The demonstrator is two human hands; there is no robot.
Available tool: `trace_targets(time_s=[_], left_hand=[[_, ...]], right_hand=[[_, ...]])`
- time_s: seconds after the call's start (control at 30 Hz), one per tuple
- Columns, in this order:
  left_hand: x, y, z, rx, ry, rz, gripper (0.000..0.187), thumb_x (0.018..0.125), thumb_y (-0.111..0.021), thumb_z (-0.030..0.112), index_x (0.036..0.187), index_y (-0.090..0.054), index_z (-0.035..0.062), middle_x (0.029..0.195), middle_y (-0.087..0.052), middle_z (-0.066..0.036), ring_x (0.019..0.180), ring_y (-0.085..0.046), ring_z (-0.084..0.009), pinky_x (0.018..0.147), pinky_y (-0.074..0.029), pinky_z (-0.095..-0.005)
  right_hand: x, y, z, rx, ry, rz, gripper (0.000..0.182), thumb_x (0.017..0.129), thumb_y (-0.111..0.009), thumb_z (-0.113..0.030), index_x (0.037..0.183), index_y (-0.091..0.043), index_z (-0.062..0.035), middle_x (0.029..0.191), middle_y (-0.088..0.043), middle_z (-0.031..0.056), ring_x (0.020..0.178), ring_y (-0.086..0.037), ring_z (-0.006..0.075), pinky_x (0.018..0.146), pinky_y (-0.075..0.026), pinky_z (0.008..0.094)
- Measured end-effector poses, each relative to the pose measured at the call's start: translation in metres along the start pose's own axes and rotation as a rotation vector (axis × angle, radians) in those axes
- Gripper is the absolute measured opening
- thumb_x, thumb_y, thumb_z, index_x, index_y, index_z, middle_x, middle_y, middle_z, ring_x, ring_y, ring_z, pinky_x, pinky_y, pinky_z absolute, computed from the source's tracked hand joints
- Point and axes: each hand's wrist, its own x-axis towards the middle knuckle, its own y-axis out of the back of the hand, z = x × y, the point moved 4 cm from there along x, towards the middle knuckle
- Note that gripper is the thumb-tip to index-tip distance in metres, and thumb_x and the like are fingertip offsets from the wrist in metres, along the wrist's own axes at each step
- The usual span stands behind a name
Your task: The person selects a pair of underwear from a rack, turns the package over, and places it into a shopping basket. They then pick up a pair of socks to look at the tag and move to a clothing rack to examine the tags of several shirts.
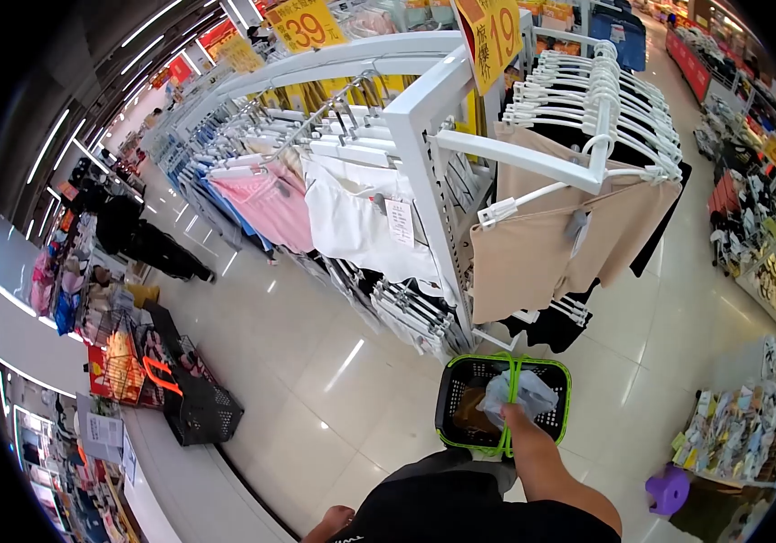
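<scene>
My right hand (515, 414) is closed around the green handle (507, 441) of a black shopping basket (445, 398) with a green rim. Inside the basket are a pale plastic bag (533, 393) and something brown (471, 414) that I cannot make out. Low in the view, beside my body, my left hand (338, 517) hangs with its fingers curled and nothing seen in it. Just ahead of the basket, beige shorts (533, 258) hang from white hangers on a white rack. White shorts (361, 217) and pink shorts (266, 204) hang along its left side.
A black basket with an orange handle (202, 407) stands to the left by a shelf. Farther off, a person in dark clothes (139, 231) is in the aisle. A purple stool (669, 491) and stocked shelves (741, 425) line the right. Yellow price signs (306, 24) top the rack.
</scene>
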Motion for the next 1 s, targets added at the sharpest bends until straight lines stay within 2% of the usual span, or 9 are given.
trace_targets(time_s=[0.27,0.53,0.73,0.8,0.87,0.9,0.93,0.97,1.0], left_hand=[[0.123,0.050,-0.022,-0.385,0.033,-0.111,0.025,0.086,-0.056,0.016,0.104,-0.062,-0.0013,0.088,-0.068,-0.011,0.073,-0.068,-0.0214,0.060,-0.053,-0.0329],[0.149,0.062,0.070,-0.179,-0.166,-0.149,0.025,0.085,-0.057,0.018,0.099,-0.064,-0.0006,0.088,-0.068,-0.010,0.075,-0.068,-0.0215,0.061,-0.053,-0.0317],[0.159,0.047,0.129,-0.080,-0.248,-0.190,0.023,0.082,-0.056,0.016,0.095,-0.064,-0.0005,0.085,-0.068,-0.011,0.072,-0.068,-0.0221,0.058,-0.052,-0.0319],[0.164,0.033,0.148,-0.072,-0.252,-0.204,0.023,0.082,-0.055,0.016,0.095,-0.064,-0.0008,0.085,-0.068,-0.011,0.072,-0.068,-0.0223,0.058,-0.052,-0.0320],[0.174,0.016,0.161,-0.040,-0.249,-0.195,0.024,0.082,-0.055,0.017,0.095,-0.064,-0.0009,0.085,-0.068,-0.012,0.071,-0.068,-0.0223,0.058,-0.053,-0.0325],[0.173,0.008,0.168,-0.035,-0.264,-0.201,0.024,0.082,-0.055,0.017,0.095,-0.064,-0.0009,0.085,-0.068,-0.012,0.071,-0.068,-0.0223,0.058,-0.053,-0.0325],[0.168,-0.003,0.179,-0.030,-0.280,-0.235,0.024,0.082,-0.056,0.018,0.095,-0.064,-0.0007,0.084,-0.068,-0.012,0.070,-0.068,-0.0223,0.058,-0.053,-0.0329],[0.167,-0.015,0.189,-0.027,-0.296,-0.268,0.024,0.082,-0.056,0.018,0.094,-0.064,-0.0005,0.084,-0.068,-0.012,0.070,-0.068,-0.0224,0.058,-0.053,-0.0333],[0.166,-0.026,0.195,-0.024,-0.312,-0.273,0.024,0.082,-0.056,0.018,0.094,-0.064,-0.0005,0.084,-0.068,-0.012,0.070,-0.068,-0.0224,0.058,-0.053,-0.0333]], right_hand=[[-0.019,0.013,-0.012,-0.241,0.144,0.180,0.035,0.077,-0.063,-0.017,0.104,-0.062,0.0056,0.102,-0.065,0.0247,0.096,-0.065,0.0377,0.077,-0.052,0.0452],[-0.066,0.067,-0.012,-0.158,0.129,0.274,0.027,0.077,-0.061,-0.017,0.093,-0.066,0.0044,0.100,-0.066,0.0249,0.098,-0.062,0.0411,0.082,-0.051,0.0451],[-0.060,0.110,0.021,-0.760,0.582,0.285,0.031,0.084,-0.049,-0.024,0.083,-0.068,0.0014,0.092,-0.068,0.0216,0.086,-0.066,0.0376,0.073,-0.054,0.0437],[-0.059,0.119,0.041,-1.180,0.840,0.204,0.027,0.080,-0.052,-0.022,0.081,-0.070,-0.0014,0.087,-0.069,0.0190,0.081,-0.067,0.0357,0.071,-0.055,0.0445],[-0.084,0.143,0.066,-1.180,1.044,0.246,0.016,0.066,-0.066,-0.021,0.072,-0.068,-0.0054,0.077,-0.067,0.0130,0.070,-0.067,0.0256,0.059,-0.052,0.0407],[-0.106,0.161,0.074,-0.746,0.612,0.157,0.014,0.073,-0.063,-0.019,0.073,-0.067,-0.0048,0.075,-0.067,0.0112,0.066,-0.067,0.0227,0.055,-0.052,0.0371],[-0.049,0.162,0.128,-0.550,0.822,0.090,0.018,0.082,-0.057,-0.018,0.076,-0.066,-0.0039,0.074,-0.066,0.0094,0.063,-0.066,0.0208,0.053,-0.051,0.0340],[-0.098,0.180,0.125,-0.350,0.385,0.003,0.022,0.086,-0.053,-0.019,0.078,-0.066,-0.0035,0.074,-0.066,0.0080,0.064,-0.066,0.0194,0.053,-0.051,0.0322],[-0.100,0.185,0.147,-0.348,0.341,-0.045,0.022,0.085,-0.052,-0.018,0.079,-0.066,-0.0014,0.075,-0.067,0.0094,0.065,-0.066,0.0192,0.053,-0.051,0.0317]])
